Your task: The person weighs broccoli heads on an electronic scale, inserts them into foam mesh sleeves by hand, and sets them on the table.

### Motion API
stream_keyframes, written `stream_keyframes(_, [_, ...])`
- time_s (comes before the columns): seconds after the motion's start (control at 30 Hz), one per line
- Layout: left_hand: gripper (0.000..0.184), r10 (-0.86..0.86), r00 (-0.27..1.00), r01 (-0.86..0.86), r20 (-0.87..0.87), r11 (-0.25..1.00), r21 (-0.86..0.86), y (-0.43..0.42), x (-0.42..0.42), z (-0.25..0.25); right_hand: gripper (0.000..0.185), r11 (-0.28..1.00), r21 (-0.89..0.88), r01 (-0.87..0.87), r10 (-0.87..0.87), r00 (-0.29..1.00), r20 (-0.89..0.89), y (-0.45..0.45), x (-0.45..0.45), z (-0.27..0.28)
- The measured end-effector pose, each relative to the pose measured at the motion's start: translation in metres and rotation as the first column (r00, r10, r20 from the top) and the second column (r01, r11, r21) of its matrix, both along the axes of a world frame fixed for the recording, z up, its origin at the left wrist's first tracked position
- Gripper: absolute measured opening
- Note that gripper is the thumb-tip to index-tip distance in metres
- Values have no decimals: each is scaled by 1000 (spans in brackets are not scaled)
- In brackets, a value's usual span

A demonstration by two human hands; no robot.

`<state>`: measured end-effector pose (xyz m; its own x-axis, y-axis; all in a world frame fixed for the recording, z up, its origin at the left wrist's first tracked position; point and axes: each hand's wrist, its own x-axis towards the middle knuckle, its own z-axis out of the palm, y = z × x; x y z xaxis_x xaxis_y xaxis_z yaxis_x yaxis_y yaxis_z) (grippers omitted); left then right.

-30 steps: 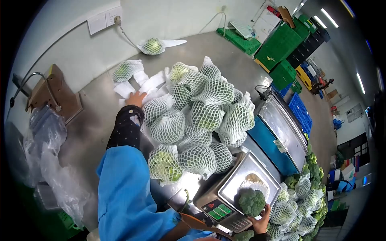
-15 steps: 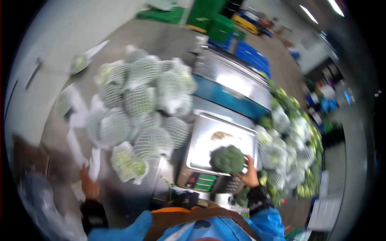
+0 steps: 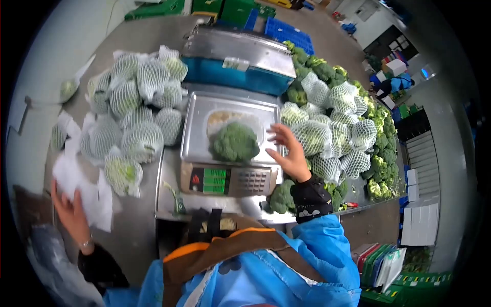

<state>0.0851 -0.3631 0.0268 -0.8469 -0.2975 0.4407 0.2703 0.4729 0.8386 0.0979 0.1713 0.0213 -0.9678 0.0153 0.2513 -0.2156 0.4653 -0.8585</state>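
A green broccoli head (image 3: pixel 236 142) rests on the steel pan (image 3: pixel 197 125) of a digital scale (image 3: pixel 238 179) with lit green displays. Just right of the broccoli, my right hand (image 3: pixel 292 156) is open, fingers apart and clear of it. My left hand (image 3: pixel 71 217) has its fingers spread at the edge of a loose pile of white net sleeves (image 3: pixel 84 187); I cannot tell whether the fingertips touch them. Broccoli heads in white nets (image 3: pixel 125 97) are heaped left of the scale. Another bare broccoli head (image 3: pixel 281 197) lies below my right hand.
Behind the scale stands a steel-topped machine (image 3: pixel 238 51) with a blue front. On the right are netted heads (image 3: pixel 340 135) and a long heap of bare broccoli (image 3: pixel 381 171). Blue crates (image 3: pixel 289 33) stand farther back. A person in blue (image 3: pixel 401 82) is far off at right.
My right hand has let go of the broccoli and drawn off to its right, leaving it on the scale. My left hand's fingers have spread beside the sleeves. The view has also turned.
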Motion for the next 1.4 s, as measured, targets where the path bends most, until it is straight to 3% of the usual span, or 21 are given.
stream_keyframes(0.07, [55, -273, 959, 248, 77, 939, 237, 92, -2, 46, 67, 917, -323, -234, 222, 972, -73, -31, 1, 28])
stream_keyframes(0.1, [51, -387, 919, 378, -80, 920, -107, 125, -17, 35, 72, 851, -413, -324, 313, 945, -98, -48, 1, 40])
stream_keyframes(0.17, [46, -725, 688, 705, -27, 659, 263, 213, -19, 64, 74, 795, -454, -402, 396, 911, -115, -70, 3, 59])
stream_keyframes(0.3, [58, -899, 437, 851, -27, 403, 337, 297, -29, 81, 55, 955, -85, -283, 264, 947, -180, -48, 3, 77])
stream_keyframes(0.4, [63, -896, 439, 889, 64, 444, 114, 321, -28, 96, 42, 865, -484, -130, 30, 977, -209, -45, 19, 90])
stream_keyframes(0.43, [59, -934, 354, 889, 55, 354, 289, 328, -32, 94, 44, 878, -460, -133, 78, 988, -136, -38, 23, 93])
stream_keyframes(0.53, [49, -969, 239, 939, -68, 213, 270, 348, -35, 69, 51, 948, -298, -109, 122, 992, 28, -6, 29, 70])
stream_keyframes(0.57, [42, -965, 244, 951, 94, 257, 170, 346, -37, 64, 52, 942, -323, -95, 103, 995, 7, -2, 28, 62])
stream_keyframes(0.6, [44, -931, 292, 942, 219, 319, 101, 344, -34, 68, 53, 934, -348, -82, 83, 996, -13, 0, 27, 56])
stream_keyframes(0.7, [59, -961, 260, 860, 91, 274, 431, 348, -28, 50, 50, 849, -528, -16, 11, 1000, -13, -14, 27, 50])
stream_keyframes(0.77, [65, -972, 233, 870, 15, 215, 443, 350, -30, 35, 38, 942, -333, -41, 49, 999, 14, -6, 21, 28])
stream_keyframes(0.87, [42, -951, 301, 800, 71, 292, 525, 339, -39, 17, 24, 941, -338, -16, 63, 990, 128, -7, 18, 25])
stream_keyframes(0.9, [40, -941, 332, 795, 60, 314, 520, 337, -42, 12, 23, 899, -416, -136, 73, 984, -162, -12, 10, 17])
stream_keyframes(0.93, [42, -948, 286, 757, 142, 314, 573, 331, -42, 9, 19, 966, -178, -187, 129, 947, -295, -6, 6, 20])
stream_keyframes(0.97, [41, -951, 222, 719, 217, 310, 623, 328, -38, 17, 17, 923, -304, -234, 122, 930, -346, -8, 3, 20])
stream_keyframes(1.1, [34, -949, 209, 717, 235, 312, 624, 330, -32, 4, 20, 654, -688, -313, 283, 946, -160, -12, 2, 27])
stream_keyframes(1.2, [23, -932, 360, 801, -45, 284, 527, 324, -40, 15, 42, 114, -991, -62, 588, 809, 17, -17, 10, 21])
stream_keyframes(1.27, [22, -923, 348, 541, -163, 56, 839, 312, -43, 26, 63, -1, -991, -134, 766, 637, -86, -14, 22, -11])
stream_keyframes(1.3, [25, -931, 300, 345, -210, -99, 933, 309, -43, 21, 67, 220, -973, -65, 732, 671, 120, -9, 39, -22])
stream_keyframes(1.37, [32, -945, 166, 32, -280, -279, 960, 307, -41, 1, 71, 308, -921, -240, 738, 671, 72, -9, 51, -23])
stream_keyframes(1.4, [36, -951, 72, -59, -300, -304, 951, 307, -36, -11, 71, 159, -869, -469, 789, 589, -173, -18, 46, -7])
